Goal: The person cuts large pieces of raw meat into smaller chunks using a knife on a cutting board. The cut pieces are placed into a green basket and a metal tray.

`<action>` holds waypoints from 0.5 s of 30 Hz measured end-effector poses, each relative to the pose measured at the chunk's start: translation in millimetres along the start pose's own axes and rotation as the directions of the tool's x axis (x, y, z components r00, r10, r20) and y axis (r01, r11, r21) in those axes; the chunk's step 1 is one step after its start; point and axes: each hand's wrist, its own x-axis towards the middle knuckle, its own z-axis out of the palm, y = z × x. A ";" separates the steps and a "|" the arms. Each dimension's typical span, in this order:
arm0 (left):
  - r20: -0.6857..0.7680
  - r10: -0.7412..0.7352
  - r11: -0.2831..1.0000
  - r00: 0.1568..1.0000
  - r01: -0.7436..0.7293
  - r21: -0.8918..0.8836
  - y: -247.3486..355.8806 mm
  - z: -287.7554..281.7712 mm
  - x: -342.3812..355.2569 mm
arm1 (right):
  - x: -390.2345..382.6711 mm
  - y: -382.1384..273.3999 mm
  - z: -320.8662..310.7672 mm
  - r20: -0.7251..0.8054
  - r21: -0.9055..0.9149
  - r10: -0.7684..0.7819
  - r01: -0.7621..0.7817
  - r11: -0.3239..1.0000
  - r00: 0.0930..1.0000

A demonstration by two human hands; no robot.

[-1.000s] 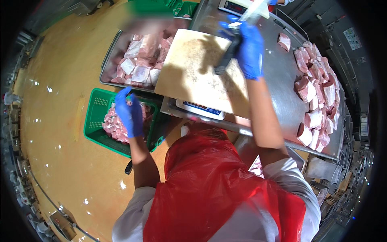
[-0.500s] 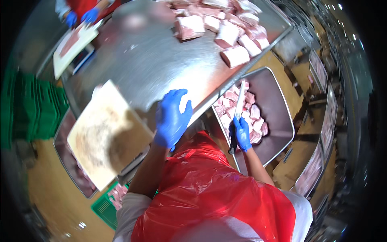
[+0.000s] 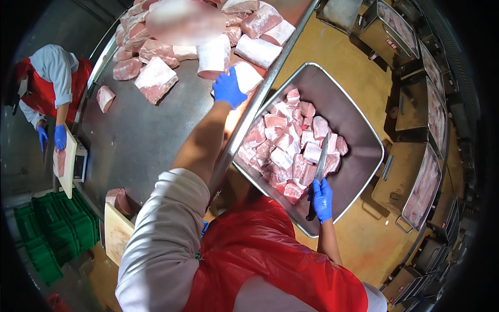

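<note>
My left hand (image 3: 228, 89), in a blue glove, reaches onto the steel table (image 3: 140, 135) and grips a pale-topped piece of pork (image 3: 247, 75) beside the table's raised edge. Several more pork pieces (image 3: 158, 80) lie around and beyond it. My right hand (image 3: 321, 200), also gloved, is closed on the dark handle of a knife (image 3: 325, 151). The blade points away from me, above pink meat chunks (image 3: 280, 156) in a rounded steel bin (image 3: 353, 156) standing beside the table.
A co-worker in red apron (image 3: 52, 86) bends over a pale board (image 3: 68, 171) and scale at left. A cutting board (image 3: 117, 234) sits at the table's near left. Stacked green crates (image 3: 57, 229) stand lower left. A row of steel carts (image 3: 390, 177) holding meat lines the right.
The view has swung toward the meat pile and bin. My left hand has moved from the table's bare surface onto a pork piece. My right hand still holds the knife over the bin.
</note>
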 end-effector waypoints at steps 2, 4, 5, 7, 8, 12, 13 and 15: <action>0.021 0.015 0.998 1.000 -0.014 -0.059 -15.8 -4.3 9.3 | 12.8 -4.9 -5.3 -0.021 -0.019 0.014 -0.014 1.000 1.000; 0.064 0.051 0.987 0.997 -0.040 -0.156 -33.2 -3.2 11.2 | 21.7 -1.8 -8.4 0.000 -0.022 0.017 -0.017 1.000 1.000; 0.071 0.072 0.977 0.995 -0.056 -0.207 -37.3 -8.5 12.8 | 28.0 -3.6 -8.9 0.010 -0.024 0.006 -0.005 1.000 1.000; 0.147 -0.087 0.746 0.985 0.162 -0.646 -43.0 -1.7 -15.1 | 30.3 -13.8 -2.7 0.037 0.020 -0.031 0.030 0.999 0.999; 0.243 -0.085 0.505 0.966 0.252 -0.826 -44.1 -11.6 -39.1 | 33.5 -18.0 3.2 0.051 0.026 -0.047 0.046 0.999 0.998; -0.397 0.334 0.395 0.855 -0.509 -0.764 -91.9 7.1 -168.4 | 38.5 -18.2 21.8 0.171 -0.059 -0.075 0.086 0.994 0.982; -0.231 0.123 0.070 0.965 -0.241 -0.968 -86.7 2.7 -210.6 | 39.3 -16.0 27.5 0.224 -0.105 -0.094 0.120 0.987 0.970; -0.022 -0.179 -0.256 0.984 -0.068 -0.964 -100.1 -21.6 -289.4 | 32.0 -27.1 42.3 0.301 -0.046 -0.130 0.151 0.987 0.945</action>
